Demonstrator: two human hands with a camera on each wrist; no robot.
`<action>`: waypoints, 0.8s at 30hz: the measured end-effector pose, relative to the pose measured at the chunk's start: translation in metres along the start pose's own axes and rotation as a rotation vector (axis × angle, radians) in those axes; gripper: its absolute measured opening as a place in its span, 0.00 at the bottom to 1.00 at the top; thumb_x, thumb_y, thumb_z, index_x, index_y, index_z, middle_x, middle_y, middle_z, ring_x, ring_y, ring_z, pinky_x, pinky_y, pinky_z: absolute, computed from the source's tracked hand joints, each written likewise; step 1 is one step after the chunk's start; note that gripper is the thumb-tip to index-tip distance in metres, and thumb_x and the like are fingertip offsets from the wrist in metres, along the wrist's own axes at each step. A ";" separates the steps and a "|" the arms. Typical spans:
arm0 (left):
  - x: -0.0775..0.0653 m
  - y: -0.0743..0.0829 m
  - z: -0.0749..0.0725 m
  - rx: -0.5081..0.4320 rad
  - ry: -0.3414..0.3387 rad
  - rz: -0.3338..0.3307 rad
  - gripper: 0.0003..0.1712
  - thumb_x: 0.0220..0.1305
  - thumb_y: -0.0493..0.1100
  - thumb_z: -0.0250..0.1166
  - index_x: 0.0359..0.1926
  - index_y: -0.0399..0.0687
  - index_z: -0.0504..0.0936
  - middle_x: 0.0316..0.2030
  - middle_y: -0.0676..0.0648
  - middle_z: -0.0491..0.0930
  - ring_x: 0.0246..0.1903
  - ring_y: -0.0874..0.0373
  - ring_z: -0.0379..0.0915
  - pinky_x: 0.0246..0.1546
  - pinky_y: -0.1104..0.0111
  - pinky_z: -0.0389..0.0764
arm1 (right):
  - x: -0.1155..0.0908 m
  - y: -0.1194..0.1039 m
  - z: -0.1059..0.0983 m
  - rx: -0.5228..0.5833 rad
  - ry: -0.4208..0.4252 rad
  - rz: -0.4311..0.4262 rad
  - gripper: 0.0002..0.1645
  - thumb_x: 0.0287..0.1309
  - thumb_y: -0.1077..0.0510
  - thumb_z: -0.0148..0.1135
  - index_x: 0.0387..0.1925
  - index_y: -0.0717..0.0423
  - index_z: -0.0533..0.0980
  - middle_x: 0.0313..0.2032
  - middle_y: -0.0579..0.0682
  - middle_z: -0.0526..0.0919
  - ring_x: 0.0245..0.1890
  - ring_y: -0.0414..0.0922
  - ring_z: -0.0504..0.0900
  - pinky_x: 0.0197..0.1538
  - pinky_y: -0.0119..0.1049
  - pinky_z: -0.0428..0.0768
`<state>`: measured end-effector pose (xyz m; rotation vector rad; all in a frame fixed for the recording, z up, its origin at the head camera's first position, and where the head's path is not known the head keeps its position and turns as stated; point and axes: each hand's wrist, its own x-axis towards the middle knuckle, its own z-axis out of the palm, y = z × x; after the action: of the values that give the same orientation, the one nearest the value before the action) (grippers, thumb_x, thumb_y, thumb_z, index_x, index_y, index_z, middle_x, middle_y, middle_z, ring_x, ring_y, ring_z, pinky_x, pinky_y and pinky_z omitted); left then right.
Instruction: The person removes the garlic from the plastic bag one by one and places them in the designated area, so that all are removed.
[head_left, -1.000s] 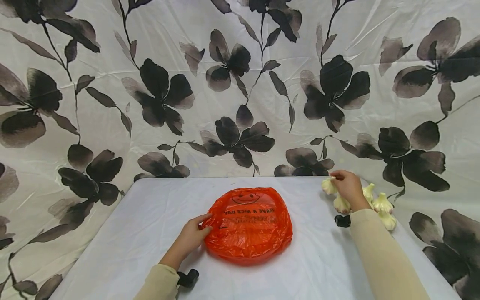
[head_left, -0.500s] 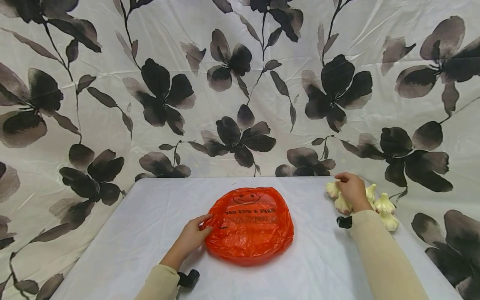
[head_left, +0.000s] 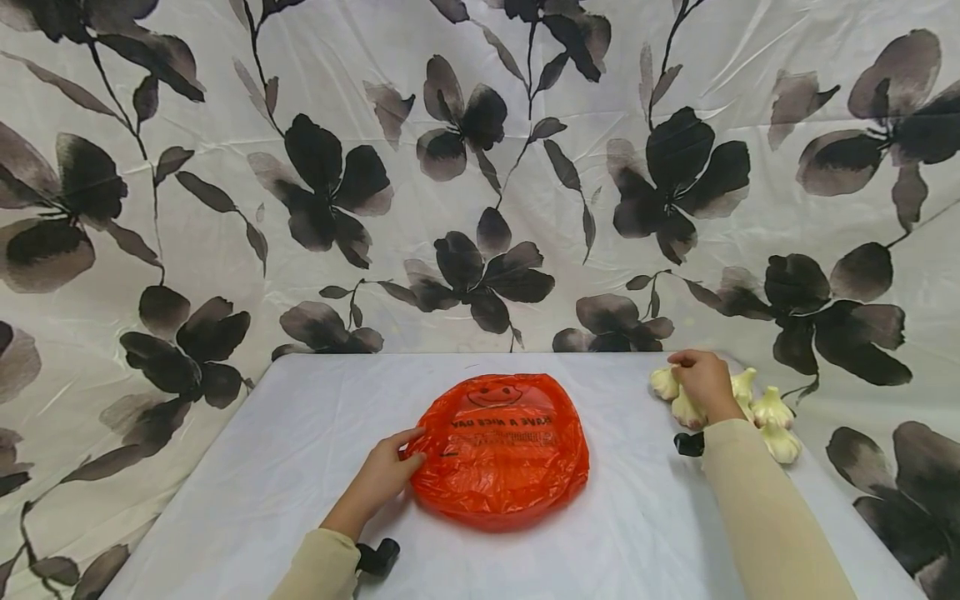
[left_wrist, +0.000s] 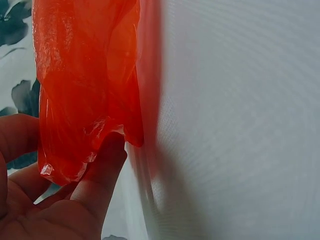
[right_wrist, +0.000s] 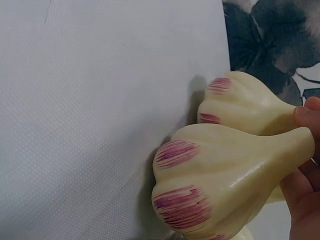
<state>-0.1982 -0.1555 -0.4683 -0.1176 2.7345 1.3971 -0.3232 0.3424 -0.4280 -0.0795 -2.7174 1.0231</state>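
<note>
An orange-red plastic bag [head_left: 498, 450] with a smiley face and printed letters lies puffed up on the white table. At its left edge, my left hand [head_left: 386, 471] grips the film between thumb and fingers; the left wrist view shows the bag [left_wrist: 87, 85] between them. Over at the right, my right hand [head_left: 705, 383] pinches the stem of a pale garlic bulb [head_left: 663, 382] at the table's far right. In the right wrist view, this garlic bulb [right_wrist: 245, 102] sits behind a nearer purple-streaked garlic bulb [right_wrist: 225, 175].
Several more garlic bulbs [head_left: 771, 408] cluster along the right edge of the table [head_left: 300, 433], partly hidden by my right hand and sleeve. A floral curtain [head_left: 480, 167] hangs behind the table and down both sides. Each wrist carries a black camera [head_left: 377, 557].
My right hand has come down slightly with the garlic bulb, closer to the bulb in front. The left hand and the bag keep their place; the head view has drifted a little.
</note>
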 end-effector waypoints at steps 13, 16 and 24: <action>-0.001 0.000 -0.001 0.003 -0.010 0.009 0.28 0.66 0.42 0.60 0.67 0.50 0.71 0.63 0.39 0.71 0.43 0.54 0.73 0.35 0.69 0.81 | 0.003 -0.002 0.004 0.017 -0.090 0.005 0.19 0.62 0.63 0.52 0.52 0.65 0.78 0.54 0.67 0.79 0.54 0.61 0.75 0.58 0.54 0.71; -0.001 0.000 -0.001 0.001 -0.013 0.014 0.28 0.66 0.42 0.60 0.67 0.50 0.71 0.63 0.38 0.71 0.43 0.53 0.72 0.35 0.69 0.81 | 0.006 0.000 0.006 -0.001 -0.106 -0.026 0.18 0.61 0.63 0.52 0.51 0.65 0.79 0.53 0.67 0.80 0.53 0.61 0.75 0.57 0.53 0.72; -0.001 0.000 -0.001 -0.010 -0.015 0.011 0.28 0.66 0.42 0.60 0.67 0.50 0.71 0.64 0.38 0.70 0.43 0.53 0.72 0.35 0.69 0.81 | 0.010 0.002 0.008 -0.063 -0.119 -0.068 0.19 0.60 0.63 0.52 0.51 0.64 0.78 0.49 0.67 0.81 0.50 0.62 0.77 0.55 0.55 0.73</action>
<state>-0.1971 -0.1560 -0.4672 -0.0923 2.7204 1.4094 -0.3347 0.3405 -0.4329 0.0639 -2.8383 0.9519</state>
